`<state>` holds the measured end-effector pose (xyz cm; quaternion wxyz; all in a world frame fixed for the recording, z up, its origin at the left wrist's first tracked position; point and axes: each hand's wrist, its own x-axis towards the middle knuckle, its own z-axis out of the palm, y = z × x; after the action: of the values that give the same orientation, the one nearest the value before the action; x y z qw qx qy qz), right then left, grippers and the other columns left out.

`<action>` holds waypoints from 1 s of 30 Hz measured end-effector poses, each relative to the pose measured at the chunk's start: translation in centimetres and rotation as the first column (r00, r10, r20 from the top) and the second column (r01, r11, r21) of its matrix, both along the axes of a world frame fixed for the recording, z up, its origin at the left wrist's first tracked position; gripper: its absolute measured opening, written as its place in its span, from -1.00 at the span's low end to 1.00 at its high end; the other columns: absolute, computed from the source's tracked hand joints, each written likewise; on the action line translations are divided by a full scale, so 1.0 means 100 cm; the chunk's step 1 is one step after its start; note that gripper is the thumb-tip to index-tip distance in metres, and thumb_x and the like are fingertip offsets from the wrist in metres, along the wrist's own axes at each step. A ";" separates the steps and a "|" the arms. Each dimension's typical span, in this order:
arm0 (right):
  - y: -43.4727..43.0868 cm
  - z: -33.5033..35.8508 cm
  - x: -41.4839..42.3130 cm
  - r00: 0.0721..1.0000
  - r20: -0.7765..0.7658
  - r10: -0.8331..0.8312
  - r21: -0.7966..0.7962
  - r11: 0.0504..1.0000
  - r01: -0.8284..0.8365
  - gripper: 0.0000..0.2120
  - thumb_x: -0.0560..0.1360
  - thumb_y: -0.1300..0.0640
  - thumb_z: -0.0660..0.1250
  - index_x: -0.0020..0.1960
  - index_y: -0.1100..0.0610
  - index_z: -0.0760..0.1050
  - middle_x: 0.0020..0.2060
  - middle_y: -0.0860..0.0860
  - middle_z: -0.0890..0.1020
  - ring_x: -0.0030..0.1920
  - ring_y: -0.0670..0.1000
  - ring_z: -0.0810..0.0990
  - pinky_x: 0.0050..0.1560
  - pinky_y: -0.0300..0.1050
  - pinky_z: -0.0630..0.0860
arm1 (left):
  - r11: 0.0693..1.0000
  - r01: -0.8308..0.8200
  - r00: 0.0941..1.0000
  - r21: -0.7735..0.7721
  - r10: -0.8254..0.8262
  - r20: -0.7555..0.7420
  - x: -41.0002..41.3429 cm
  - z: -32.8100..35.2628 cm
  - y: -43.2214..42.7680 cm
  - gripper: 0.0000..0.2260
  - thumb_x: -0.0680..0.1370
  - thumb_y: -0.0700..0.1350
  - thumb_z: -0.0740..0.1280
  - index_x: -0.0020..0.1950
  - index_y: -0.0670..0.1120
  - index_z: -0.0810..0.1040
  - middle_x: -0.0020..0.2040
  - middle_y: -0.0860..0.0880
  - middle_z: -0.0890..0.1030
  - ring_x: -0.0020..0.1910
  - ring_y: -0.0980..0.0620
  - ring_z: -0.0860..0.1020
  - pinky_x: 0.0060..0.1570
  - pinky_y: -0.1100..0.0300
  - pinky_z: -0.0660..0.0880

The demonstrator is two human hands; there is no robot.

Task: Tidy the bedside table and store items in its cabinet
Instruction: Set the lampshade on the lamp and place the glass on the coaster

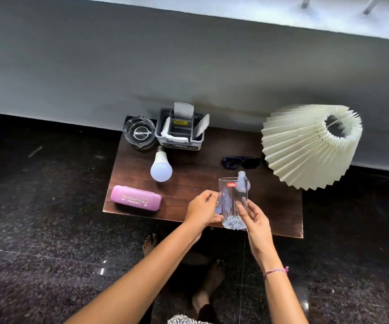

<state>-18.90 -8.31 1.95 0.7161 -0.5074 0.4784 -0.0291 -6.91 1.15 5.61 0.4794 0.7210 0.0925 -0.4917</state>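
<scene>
Glass clear, red label, cut base | left fingers clamped on it | right fingers straight, touching

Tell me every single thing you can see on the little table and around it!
table: one, dark brown wood, against the grey wall
glass: one, clear with red sticker, front of table, held
light bulb: one, white, lying left of middle
glasses case: one, pink, front left corner
ashtray: one, clear glass, back left corner
organiser box: one, grey, holding white papers, back beside ashtray
sunglasses: one pair, dark, right of middle
small pale thing: one, whitish, behind glass, unclear what
lampshade: one, cream pleated, back right
bare feet: two, on dark floor below table
left hand: one, grip round glass
right hand: one, touching glass
</scene>
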 end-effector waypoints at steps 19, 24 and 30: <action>0.044 0.022 0.099 0.972 0.063 0.227 -0.205 0.956 -0.210 -0.47 0.27 0.08 0.52 0.21 0.08 0.53 0.04 -0.06 0.51 -0.03 -0.24 0.59 -0.06 -0.45 0.52 | 0.995 -0.073 0.996 0.067 0.077 -0.050 0.124 0.030 0.060 -0.75 0.47 0.01 0.33 -0.18 -0.19 0.58 -0.26 -0.29 0.64 -0.38 -0.10 0.64 -0.31 0.19 0.60; 0.051 0.031 0.125 0.923 0.012 0.384 -0.289 0.885 -0.364 -0.50 0.34 0.08 0.48 0.26 0.09 0.50 -0.04 -0.01 0.43 -0.12 -0.13 0.52 -0.11 -0.46 0.50 | 0.992 -0.107 0.992 0.062 0.103 0.070 0.143 0.033 0.073 -0.80 0.44 -0.06 0.33 -0.27 -0.18 0.59 -0.33 -0.27 0.62 -0.35 -0.16 0.64 -0.23 0.12 0.64; 0.065 0.052 0.160 0.954 -0.066 0.293 -0.181 0.936 -0.301 -0.37 0.18 -0.47 0.23 -0.19 0.09 0.60 -0.12 0.00 0.65 -0.08 -0.08 0.65 -0.12 -0.29 0.55 | 0.989 -0.088 0.968 0.117 0.057 0.244 0.169 0.031 0.090 -0.70 0.44 -0.06 0.32 -0.23 -0.32 0.62 -0.44 -0.18 0.62 -0.31 -0.19 0.67 -0.15 0.00 0.65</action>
<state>-2.86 -1.82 7.11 0.6516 -0.6399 0.4050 0.0437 10.01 10.14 8.73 0.4580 0.8002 0.0913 -0.3763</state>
